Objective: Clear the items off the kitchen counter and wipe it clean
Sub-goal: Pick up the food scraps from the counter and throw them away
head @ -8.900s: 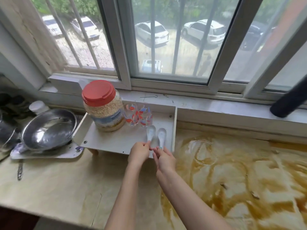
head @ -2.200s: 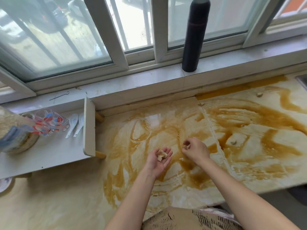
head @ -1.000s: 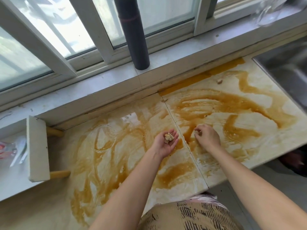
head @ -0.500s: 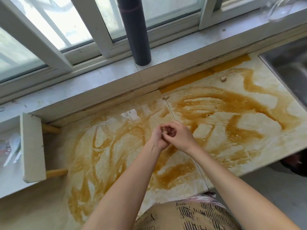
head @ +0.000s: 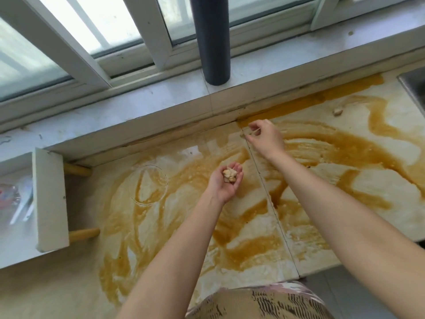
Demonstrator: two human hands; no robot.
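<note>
The pale counter (head: 76, 284) is smeared with brown sauce (head: 340, 143). My left hand (head: 226, 183) is cupped palm up over the middle of it, holding a small pile of pale food scraps (head: 230, 175). My right hand (head: 264, 137) reaches to the back of the counter by the sill, its fingers pinching at a small scrap near the tile seam. Another pale scrap (head: 337, 111) lies on the counter at the far right.
A tall black flask (head: 212, 40) stands on the windowsill (head: 128, 104). A white raised tray (head: 49, 199) with spoons and a patterned glass sits at the left. A sink corner (head: 414, 84) shows at the right edge. The counter's front edge runs near my body.
My right hand left my left palm and moved back and right to the counter's rear edge. My left hand stayed cupped, with scraps in it.
</note>
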